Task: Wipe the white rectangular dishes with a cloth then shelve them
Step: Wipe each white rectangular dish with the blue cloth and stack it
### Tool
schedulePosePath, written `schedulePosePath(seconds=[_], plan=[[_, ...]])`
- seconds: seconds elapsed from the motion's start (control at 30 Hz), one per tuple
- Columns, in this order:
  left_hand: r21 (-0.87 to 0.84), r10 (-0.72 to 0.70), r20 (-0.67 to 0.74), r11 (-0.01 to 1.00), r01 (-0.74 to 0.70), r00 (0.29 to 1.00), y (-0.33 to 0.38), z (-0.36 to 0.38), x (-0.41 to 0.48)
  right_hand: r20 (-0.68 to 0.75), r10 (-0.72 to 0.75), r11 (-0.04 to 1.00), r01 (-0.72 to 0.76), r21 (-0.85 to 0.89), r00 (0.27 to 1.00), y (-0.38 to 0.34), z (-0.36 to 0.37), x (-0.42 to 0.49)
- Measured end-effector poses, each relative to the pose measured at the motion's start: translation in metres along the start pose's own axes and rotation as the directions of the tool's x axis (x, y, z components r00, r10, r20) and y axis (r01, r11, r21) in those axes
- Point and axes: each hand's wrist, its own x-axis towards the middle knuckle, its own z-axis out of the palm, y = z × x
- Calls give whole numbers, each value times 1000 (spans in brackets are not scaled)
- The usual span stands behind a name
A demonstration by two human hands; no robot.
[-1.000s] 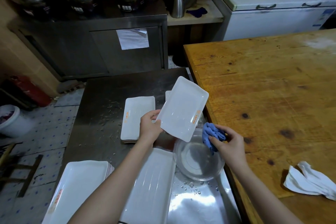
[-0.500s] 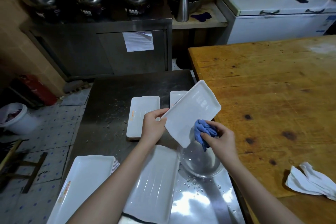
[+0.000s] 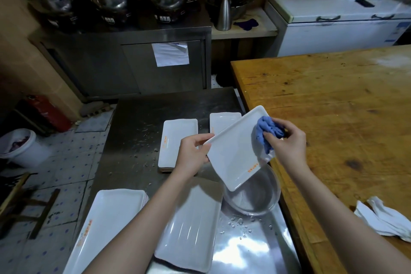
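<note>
**A:** Where's the dish?

**B:** The white rectangular dish (image 3: 235, 151) is held up over the steel table (image 3: 155, 113). Its lowest corner hangs above a clear glass bowl (image 3: 255, 198).

**A:** Which way does it run?

**B:** It lies on a diagonal. The long axis goes from the left hand (image 3: 192, 153) up toward the far right, and the hollow face is tilted to the camera. The orange lettering runs along the long edge nearer the bowl.

**A:** And the fingers?

**B:** The left hand's fingers pinch the dish at its left corner, with the thumb on the rim. The right hand (image 3: 287, 140) has its fingers curled round a bunched blue cloth (image 3: 265, 131), which lies against the dish's far right end.

**A:** What else is on the table?

**B:** There are water drops and four more lots of white dishes. A far stack (image 3: 175, 140) has another (image 3: 222, 120) beside it, and there is a near-left stack (image 3: 106, 218) and a near dish (image 3: 193, 224).

**A:** And the room?

**B:** A wooden table (image 3: 333, 107) on the right carries a white rag (image 3: 387, 218). Behind stand a steel cabinet (image 3: 133, 62) with domed pots on top and a white chest freezer (image 3: 333, 24). A white bucket (image 3: 20, 147) sits on the tiled floor.
</note>
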Motion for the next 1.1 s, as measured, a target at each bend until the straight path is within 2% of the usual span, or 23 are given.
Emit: schedulePosePath(seconds=[0.17,0.3,0.6,0.77,0.97,1.1], plan=[[-23,-12,74,1000,14,997,3,5,-7,-8,6,1000,-6,1,1000,-13,15,1],[-65,-39,63,997,43,997,0,7,-7,54,-34,999,33,7,998,-20,38,-19],[-52,-49,58,997,52,997,-1,2,-7,230,-321,937,343,-63,919,-18,63,-59],[-79,-78,77,993,84,994,4,-4,-12,184,-258,953,281,-114,949,-16,46,-31],[-115,-83,133,988,99,988,6,-10,-20,7,-199,958,196,-209,980,-13,19,9],[-167,-113,136,977,135,984,4,-9,-20,20,-185,963,186,-194,982,-11,25,5]])
